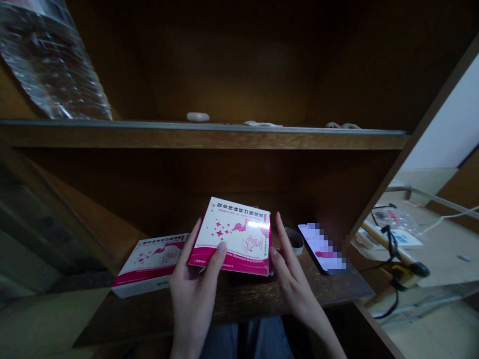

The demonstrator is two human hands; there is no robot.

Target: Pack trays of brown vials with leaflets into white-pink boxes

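I hold a white and pink medicine box tilted above a dark wooden desk surface. My left hand grips its lower left edge, thumb on the front face. My right hand rests against the box's right side with fingers straight. A second box of the same kind lies flat on the desk to the left of my left hand.
A phone with a lit screen lies right of the box, next to a small white roll. Above runs a shelf with a plastic water bottle and small white items. Cables and papers lie at right.
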